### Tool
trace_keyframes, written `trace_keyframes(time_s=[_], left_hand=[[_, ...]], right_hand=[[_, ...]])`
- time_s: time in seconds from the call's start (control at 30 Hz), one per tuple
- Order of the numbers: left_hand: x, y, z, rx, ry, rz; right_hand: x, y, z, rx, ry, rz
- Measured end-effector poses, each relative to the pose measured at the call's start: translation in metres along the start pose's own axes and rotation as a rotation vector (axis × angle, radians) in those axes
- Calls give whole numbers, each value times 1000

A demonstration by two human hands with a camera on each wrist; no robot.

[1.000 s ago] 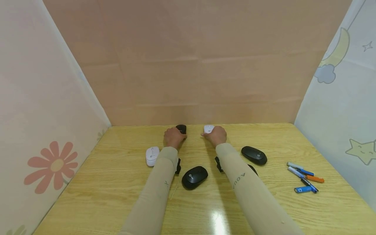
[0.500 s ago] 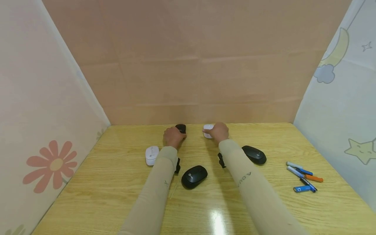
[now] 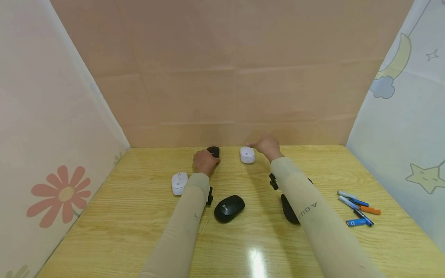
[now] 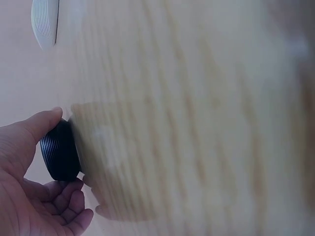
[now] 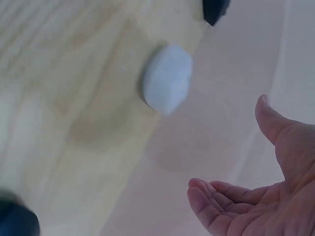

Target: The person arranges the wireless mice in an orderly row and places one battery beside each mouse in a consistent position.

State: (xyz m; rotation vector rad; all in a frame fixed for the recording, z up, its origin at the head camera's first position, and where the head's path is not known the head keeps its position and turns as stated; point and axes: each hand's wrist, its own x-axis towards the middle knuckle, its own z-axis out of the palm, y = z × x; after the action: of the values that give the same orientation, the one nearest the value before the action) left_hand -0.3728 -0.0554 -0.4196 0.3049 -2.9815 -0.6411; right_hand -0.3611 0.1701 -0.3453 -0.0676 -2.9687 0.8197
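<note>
At the back of the table my left hand (image 3: 206, 161) holds a small black computer mouse (image 3: 213, 151), which lies next to the back wall. In the left wrist view, thumb and fingers are on opposite sides of that mouse (image 4: 60, 152). My right hand (image 3: 267, 146) is raised to the right of a white mouse (image 3: 247, 155), its thumb tip overlapping the far end of it in the head view. The right wrist view shows the hand (image 5: 275, 187) apart from the white mouse (image 5: 167, 79), thumb and fingers spread with nothing between them.
Another white mouse (image 3: 179, 183) lies left of my left forearm. A larger black mouse (image 3: 229, 209) sits between the forearms, and a second (image 3: 288, 210) is partly hidden under the right sleeve (image 3: 306, 200). Several pens (image 3: 349, 203) lie at right beside a blue item (image 3: 356, 222).
My right hand has let go of the white mouse and moved up and to the right, leaving it by the back wall. The left hand stays on the small black mouse.
</note>
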Motion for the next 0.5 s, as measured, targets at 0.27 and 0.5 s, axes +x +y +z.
trace_keyframes(time_s=[0.27,0.5], left_hand=[[3,-1,0,-17,1,-26],[8,-3,4,-68,15,-28]], right_hand=[[-2,3,-35,23,-44,-35],[-7,12,-55,-24,-34,-92]])
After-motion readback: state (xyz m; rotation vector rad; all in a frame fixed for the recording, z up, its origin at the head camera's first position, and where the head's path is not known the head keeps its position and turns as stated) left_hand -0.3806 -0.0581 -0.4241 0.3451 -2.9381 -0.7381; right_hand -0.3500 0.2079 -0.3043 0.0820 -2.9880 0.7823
